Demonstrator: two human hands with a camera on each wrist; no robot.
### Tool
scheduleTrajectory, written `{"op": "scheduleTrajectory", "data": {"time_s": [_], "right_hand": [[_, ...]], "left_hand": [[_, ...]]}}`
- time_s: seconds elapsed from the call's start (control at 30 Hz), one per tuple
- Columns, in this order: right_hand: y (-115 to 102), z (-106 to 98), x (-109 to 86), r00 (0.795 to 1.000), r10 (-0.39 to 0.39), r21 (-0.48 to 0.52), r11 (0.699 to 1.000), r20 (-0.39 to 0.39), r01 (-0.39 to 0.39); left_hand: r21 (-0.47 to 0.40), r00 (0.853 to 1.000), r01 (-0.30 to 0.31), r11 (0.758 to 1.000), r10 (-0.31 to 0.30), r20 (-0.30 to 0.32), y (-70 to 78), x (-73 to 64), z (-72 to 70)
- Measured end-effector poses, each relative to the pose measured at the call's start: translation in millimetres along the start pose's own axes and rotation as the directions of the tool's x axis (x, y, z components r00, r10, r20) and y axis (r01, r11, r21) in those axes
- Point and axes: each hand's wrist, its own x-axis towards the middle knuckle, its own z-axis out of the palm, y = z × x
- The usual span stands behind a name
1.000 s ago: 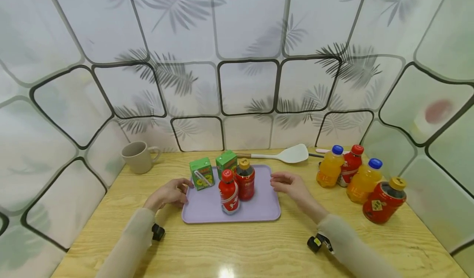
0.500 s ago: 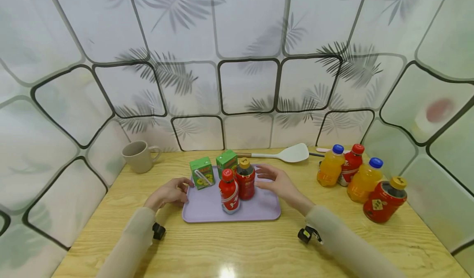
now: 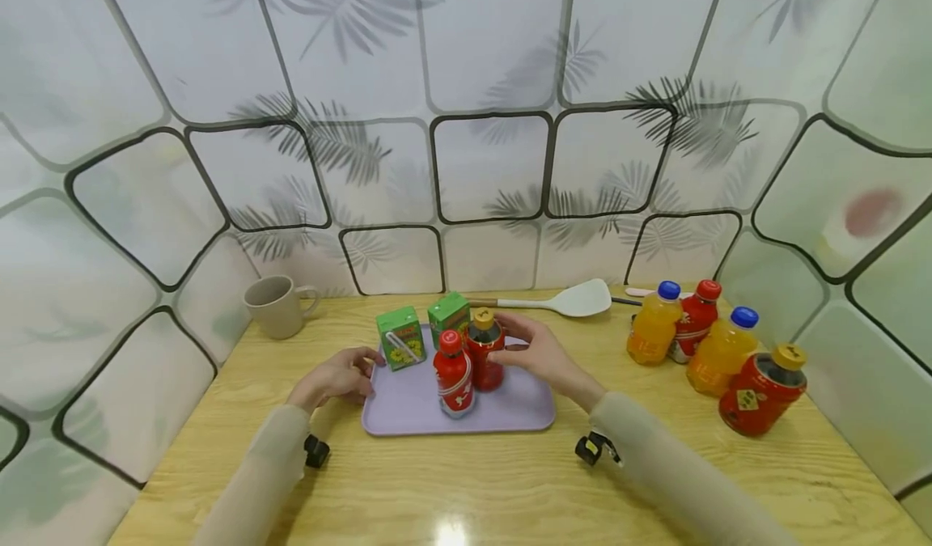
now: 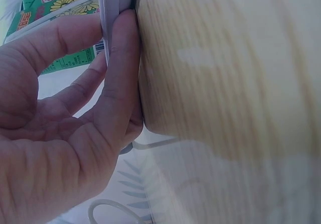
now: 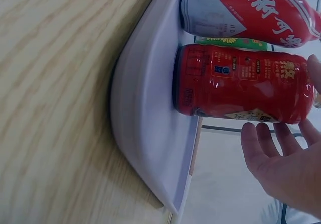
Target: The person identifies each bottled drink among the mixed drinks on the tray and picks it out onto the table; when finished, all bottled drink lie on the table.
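Note:
A lilac tray (image 3: 459, 423) lies on the wooden table; my left hand (image 3: 336, 378) pinches its left rim between thumb and fingers. On it stand a red cola bottle (image 3: 455, 380), a red-labelled drink bottle with a yellow cap (image 3: 486, 360), and two green juice boxes, one (image 3: 401, 340) with its straw facing me and another (image 3: 448, 315) behind the bottles. My right hand (image 3: 542, 356) is at the yellow-capped bottle, thumb on the near side and fingers reaching toward its far side. In the right wrist view the loosely spread fingertips (image 5: 249, 133) are right beside its label.
A grey mug (image 3: 275, 307) stands at the back left. Behind the tray lies a white spatula (image 3: 578, 299). On the right are two orange drink bottles, one (image 3: 654, 328) farther back and one (image 3: 721, 356) nearer, a red bottle (image 3: 695, 319) and a dark drink bottle (image 3: 760, 396).
My right hand has moved left from the tray's right edge to the yellow-capped bottle. My left hand has stayed at the tray's left rim, and the things on the tray stand as before.

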Motion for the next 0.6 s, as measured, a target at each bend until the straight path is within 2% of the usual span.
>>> {"op": "scheduleTrajectory", "data": {"time_s": [0.1,0.23,0.6], "right_hand": [[1.1,-1.5,0.8,1.000,-0.001,-0.006,1.000,0.004,0.001],[1.7,2.5,5.0,1.000,0.000,-0.026,1.000,0.008,0.001],[0.5,5.6,10.3,1.000,-0.011,-0.056,0.998,0.024,0.013]], "left_hand": [[-0.007,1.000,0.007,1.000,-0.007,-0.004,0.4,5.0,3.1],[-0.005,1.000,0.022,1.000,-0.022,-0.013,-1.6,4.4,1.3],[-0.003,1.000,-0.007,1.000,0.007,-0.001,0.1,3.7,2.1]]}}
